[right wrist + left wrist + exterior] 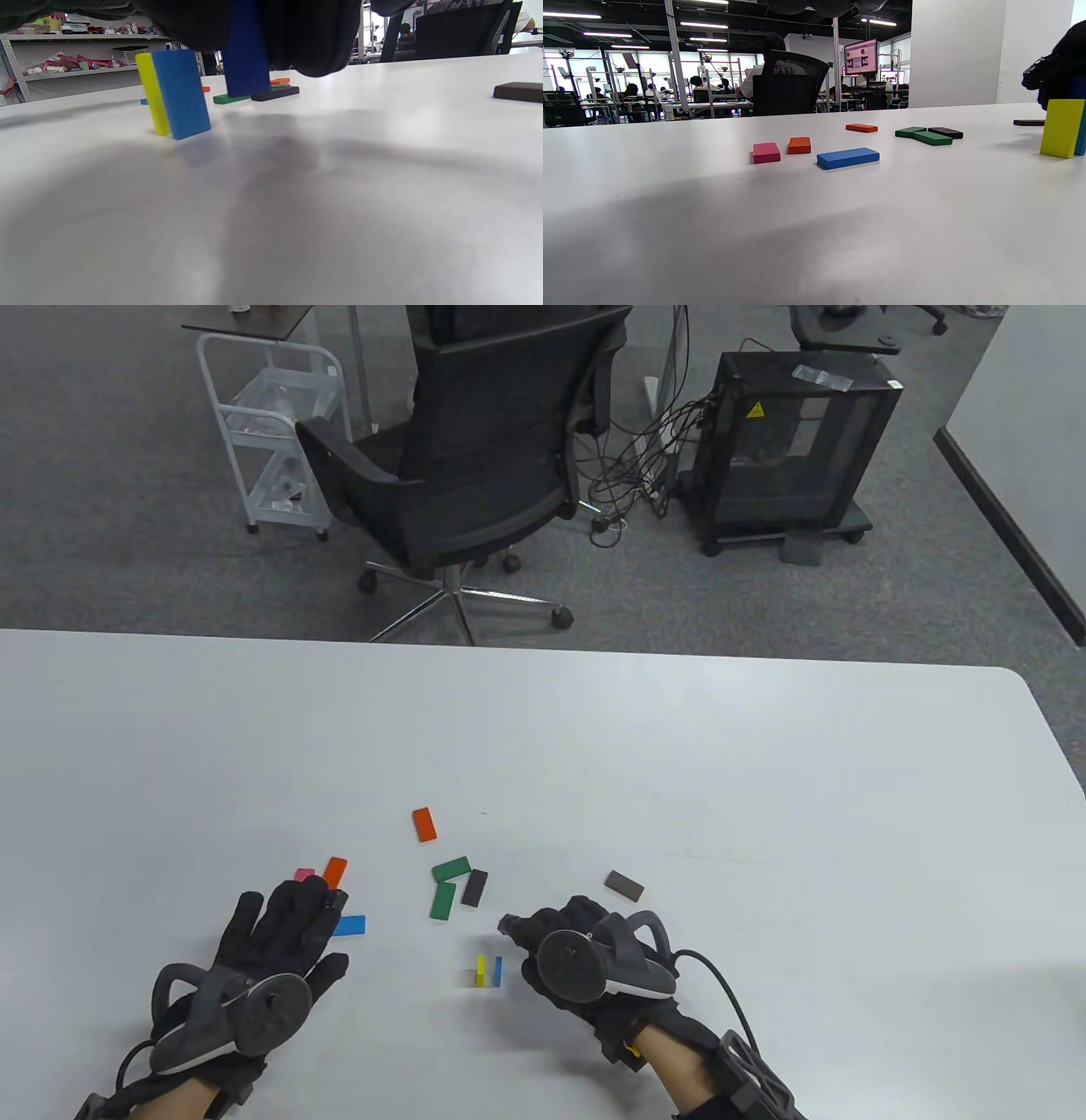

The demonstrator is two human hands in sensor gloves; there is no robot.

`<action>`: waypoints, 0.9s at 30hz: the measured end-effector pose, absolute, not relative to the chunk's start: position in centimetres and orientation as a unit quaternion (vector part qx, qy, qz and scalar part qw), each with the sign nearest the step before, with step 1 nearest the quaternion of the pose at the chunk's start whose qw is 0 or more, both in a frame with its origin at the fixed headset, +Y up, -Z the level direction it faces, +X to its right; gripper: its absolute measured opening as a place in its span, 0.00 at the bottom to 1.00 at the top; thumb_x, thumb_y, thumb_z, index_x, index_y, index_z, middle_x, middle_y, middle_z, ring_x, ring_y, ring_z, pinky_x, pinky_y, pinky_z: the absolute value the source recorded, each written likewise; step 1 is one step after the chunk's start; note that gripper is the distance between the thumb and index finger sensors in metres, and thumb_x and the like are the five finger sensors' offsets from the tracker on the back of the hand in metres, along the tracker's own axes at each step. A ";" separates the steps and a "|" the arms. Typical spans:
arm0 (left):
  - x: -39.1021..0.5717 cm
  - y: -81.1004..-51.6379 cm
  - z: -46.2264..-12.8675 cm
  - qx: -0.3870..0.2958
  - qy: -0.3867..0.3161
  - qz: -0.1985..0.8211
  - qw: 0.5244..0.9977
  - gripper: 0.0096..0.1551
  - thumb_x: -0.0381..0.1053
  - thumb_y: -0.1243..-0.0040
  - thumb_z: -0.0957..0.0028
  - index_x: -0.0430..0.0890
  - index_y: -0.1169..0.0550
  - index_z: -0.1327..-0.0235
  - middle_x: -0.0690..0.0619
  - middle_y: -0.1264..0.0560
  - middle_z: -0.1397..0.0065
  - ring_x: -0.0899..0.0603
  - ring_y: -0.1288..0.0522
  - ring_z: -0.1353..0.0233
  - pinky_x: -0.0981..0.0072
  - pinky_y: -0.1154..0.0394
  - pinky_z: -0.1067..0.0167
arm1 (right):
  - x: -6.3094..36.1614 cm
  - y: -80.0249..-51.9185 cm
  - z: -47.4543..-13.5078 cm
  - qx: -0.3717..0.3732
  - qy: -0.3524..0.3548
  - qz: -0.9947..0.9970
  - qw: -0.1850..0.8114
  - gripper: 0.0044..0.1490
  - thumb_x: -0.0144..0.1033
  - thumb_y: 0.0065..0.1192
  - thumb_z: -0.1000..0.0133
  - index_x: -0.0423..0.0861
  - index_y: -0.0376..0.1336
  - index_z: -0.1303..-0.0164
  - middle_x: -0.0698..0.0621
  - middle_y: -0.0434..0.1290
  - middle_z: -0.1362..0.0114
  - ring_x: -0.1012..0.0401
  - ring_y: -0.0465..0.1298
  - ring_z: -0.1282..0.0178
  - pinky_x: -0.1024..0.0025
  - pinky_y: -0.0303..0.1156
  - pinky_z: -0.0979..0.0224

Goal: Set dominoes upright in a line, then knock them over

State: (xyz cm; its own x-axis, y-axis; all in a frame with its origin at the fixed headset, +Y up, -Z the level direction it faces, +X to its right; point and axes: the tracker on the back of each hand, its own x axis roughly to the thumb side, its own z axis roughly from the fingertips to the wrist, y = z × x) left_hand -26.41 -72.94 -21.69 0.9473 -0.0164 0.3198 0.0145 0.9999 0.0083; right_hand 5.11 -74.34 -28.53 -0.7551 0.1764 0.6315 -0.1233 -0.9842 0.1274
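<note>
Two dominoes stand upright close together near the front of the table: a yellow domino point(481, 971) point(152, 95) and a blue domino point(497, 971) point(181, 93). My right hand point(517, 926) hovers just right of them, fingers curled round a darker blue domino point(248, 55) held on end; whether it touches the table is unclear. My left hand point(293, 899) lies flat with straight fingers, holding nothing. Its fingertips are by a pink domino point(304, 874) point(766, 152), an orange domino point(335, 871) and a flat blue domino point(349, 926) point(847, 157).
More dominoes lie flat mid-table: an orange-red one point(424, 824), two green ones point(450, 869), a black one point(474, 887), and a brown one point(624, 886) beside my right hand. An office chair point(475, 449) stands beyond the white table's far edge point(543, 649).
</note>
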 end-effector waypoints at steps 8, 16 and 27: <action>-26.3 -72.9 -21.7 0.003 -0.165 -0.010 0.986 0.41 0.65 0.73 0.28 0.46 0.47 0.05 0.44 0.49 0.04 0.35 0.50 0.09 0.41 0.59 0.15 | 4.2 -75.2 -27.8 0.357 0.042 0.931 0.063 0.42 0.44 0.62 0.41 0.52 0.52 0.16 0.50 0.69 0.25 0.52 0.72 0.28 0.46 0.55 0.17; -26.3 -73.0 -21.7 0.001 -0.165 -0.011 0.986 0.41 0.65 0.73 0.28 0.46 0.47 0.05 0.44 0.49 0.04 0.35 0.50 0.09 0.41 0.59 0.15 | 3.8 -75.4 -27.5 0.362 0.039 0.930 0.057 0.42 0.43 0.62 0.41 0.52 0.51 0.16 0.51 0.69 0.24 0.52 0.71 0.27 0.47 0.54 0.16; -26.2 -73.0 -21.7 -0.002 -0.167 -0.013 0.986 0.41 0.65 0.73 0.28 0.46 0.47 0.05 0.44 0.48 0.04 0.35 0.50 0.09 0.40 0.59 0.15 | 3.5 -75.5 -27.3 0.364 0.041 0.929 0.053 0.42 0.42 0.62 0.40 0.52 0.51 0.16 0.51 0.68 0.24 0.52 0.71 0.26 0.47 0.54 0.16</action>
State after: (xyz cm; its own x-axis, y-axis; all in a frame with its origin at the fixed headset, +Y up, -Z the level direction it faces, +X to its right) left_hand -26.16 -73.00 -21.66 0.9441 -0.0249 0.3286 0.0263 0.9997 0.0002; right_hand 3.52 -75.50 -27.33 -0.7296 0.1279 0.6718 -0.0678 -0.9910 0.1150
